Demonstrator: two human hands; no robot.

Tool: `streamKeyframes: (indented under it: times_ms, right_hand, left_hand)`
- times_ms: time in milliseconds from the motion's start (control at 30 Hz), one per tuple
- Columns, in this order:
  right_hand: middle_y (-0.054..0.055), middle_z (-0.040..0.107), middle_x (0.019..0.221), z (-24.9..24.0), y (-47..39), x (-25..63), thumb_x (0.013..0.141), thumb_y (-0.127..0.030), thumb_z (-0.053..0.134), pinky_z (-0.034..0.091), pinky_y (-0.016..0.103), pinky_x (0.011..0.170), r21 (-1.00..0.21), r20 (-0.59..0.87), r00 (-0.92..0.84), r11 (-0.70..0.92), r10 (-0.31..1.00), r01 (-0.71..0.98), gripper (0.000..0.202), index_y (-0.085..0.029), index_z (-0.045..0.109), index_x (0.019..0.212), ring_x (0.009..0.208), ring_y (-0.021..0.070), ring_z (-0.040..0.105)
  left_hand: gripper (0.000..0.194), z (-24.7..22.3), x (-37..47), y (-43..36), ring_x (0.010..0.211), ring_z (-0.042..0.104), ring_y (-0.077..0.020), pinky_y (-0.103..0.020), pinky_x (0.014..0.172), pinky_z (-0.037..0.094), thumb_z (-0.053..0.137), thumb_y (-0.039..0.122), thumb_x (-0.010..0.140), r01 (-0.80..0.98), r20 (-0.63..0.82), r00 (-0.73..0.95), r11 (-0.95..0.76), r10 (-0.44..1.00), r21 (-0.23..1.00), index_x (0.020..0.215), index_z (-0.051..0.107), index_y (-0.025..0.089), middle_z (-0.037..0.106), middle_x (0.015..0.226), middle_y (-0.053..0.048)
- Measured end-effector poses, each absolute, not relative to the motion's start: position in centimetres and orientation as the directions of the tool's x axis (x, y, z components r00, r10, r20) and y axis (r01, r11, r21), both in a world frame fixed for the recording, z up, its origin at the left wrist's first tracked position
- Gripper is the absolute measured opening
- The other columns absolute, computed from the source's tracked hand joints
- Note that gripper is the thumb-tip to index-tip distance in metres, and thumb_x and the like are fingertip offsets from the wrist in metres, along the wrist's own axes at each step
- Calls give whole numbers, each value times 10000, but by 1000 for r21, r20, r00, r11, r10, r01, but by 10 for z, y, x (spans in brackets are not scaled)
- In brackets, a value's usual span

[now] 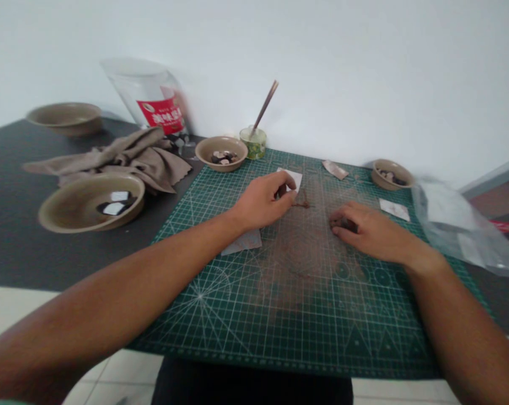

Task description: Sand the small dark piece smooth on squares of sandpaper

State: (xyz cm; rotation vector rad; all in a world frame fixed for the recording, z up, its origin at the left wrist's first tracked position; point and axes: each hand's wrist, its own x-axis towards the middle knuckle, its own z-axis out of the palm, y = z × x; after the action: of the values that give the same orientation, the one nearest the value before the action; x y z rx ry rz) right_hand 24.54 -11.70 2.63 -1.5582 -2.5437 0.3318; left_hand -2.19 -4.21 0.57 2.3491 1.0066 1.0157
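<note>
Loosely, the left hand [262, 199] curls beside a white square sheet [295, 176] and a brown twig-like piece [305, 203] on the green cutting mat [237, 320]. The right hand [370, 229] curls opposite; whether either grips anything, one cannot tell.

Left hand [266, 198] and right hand [363, 229] curl inward, held apart.

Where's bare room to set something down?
The green mat looks free along its near edge, below left hand and right hand; so does dark tabletop before the nearest bowl. Crowded: back left, around cloth and red-labelled container; right, by the plastic bag.
</note>
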Motion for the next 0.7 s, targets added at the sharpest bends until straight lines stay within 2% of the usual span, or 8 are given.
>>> streamKeyframes:
  times_ms: [167,267,400,467,600,633,700]
  right_hand:
    - [58,645,991,28,-116,249,925,-256,572,477,323,747,-311,41,-477,465,878,829,168,-203,650,1063,842,196,616]
    - [63,664,997,27,-111,260,918,-241,573,481,339,778,-279,226,-397,450,890,849,153,-200,651,1043,879,213,624]
    - [69,682,994,22,-102,279,908,-226,572,480,357,792,-271,425,-190,325,885,906,142,-197,665,1011,877,223,627]
    - [61,687,979,19,-99,286,902,-235,581,481,352,772,-293,427,-134,277,894,915,149,-200,669,1017,833,214,623]
    - [62,697,984,14,-97,292,908,-242,560,481,367,820,-262,244,-253,315,936,912,136,-198,684,942,895,228,641]
    - [62,698,978,14,-97,292,908,-253,562,481,368,816,-259,229,-247,304,941,917,139,-198,688,930,896,230,642]
    - [61,702,970,14,-97,291,906,-274,576,481,365,798,-270,287,-166,246,943,931,148,-199,697,944,875,228,641]
  left_hand:
    - [160,4,-23,-40,691,560,-136,-274,638,392,537,293,898,455,495,483,-690,723,563,939,636,175,629,762,4]
    - [166,3,-23,-39,693,564,-138,-276,642,397,534,299,900,467,491,465,-675,737,571,941,641,178,633,764,5]
    - [171,2,-24,-38,693,571,-138,-277,654,403,540,303,900,470,490,442,-659,752,587,939,649,178,629,754,8]
    - [172,1,-24,-37,689,573,-137,-277,654,401,539,303,901,471,487,440,-656,754,590,936,652,178,629,752,10]
    - [190,1,-23,-36,694,580,-143,-278,651,398,536,315,905,485,468,443,-643,765,593,945,662,178,649,769,1]
    - [193,1,-23,-36,696,583,-146,-279,650,397,536,318,906,490,465,440,-640,768,592,946,663,179,653,771,0]
    - [197,1,-23,-36,700,587,-149,-281,650,396,536,324,909,500,461,437,-635,772,589,947,665,180,657,772,-2]
